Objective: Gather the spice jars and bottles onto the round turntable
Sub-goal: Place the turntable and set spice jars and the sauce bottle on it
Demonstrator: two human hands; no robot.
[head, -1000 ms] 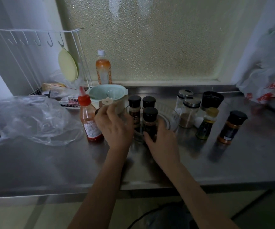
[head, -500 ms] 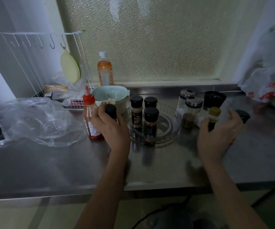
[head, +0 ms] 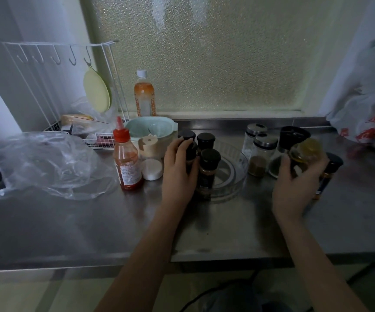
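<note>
1. The left hand, which half a second earlier had held a black-capped spice jar clear of the round turntable on its left, had carried the jar over the turntable's near-left rim; the fingers were wrapped tight around the jar's body.
2. Just right of that grip stood a black-capped jar, with two more behind it, all on the turntable as before.
3. The right hand had closed around the yellow-capped bottle and tilted it, where earlier the bottle stood upright under the fingers.
4. Just right of that grip, the dark jar with an orange label rested on the steel counter, now more exposed.
5. Between the two hands, two glass shakers stayed unmoved beside the turntable.
6. Left of the left hand, the red sauce bottle stood as before.
</note>
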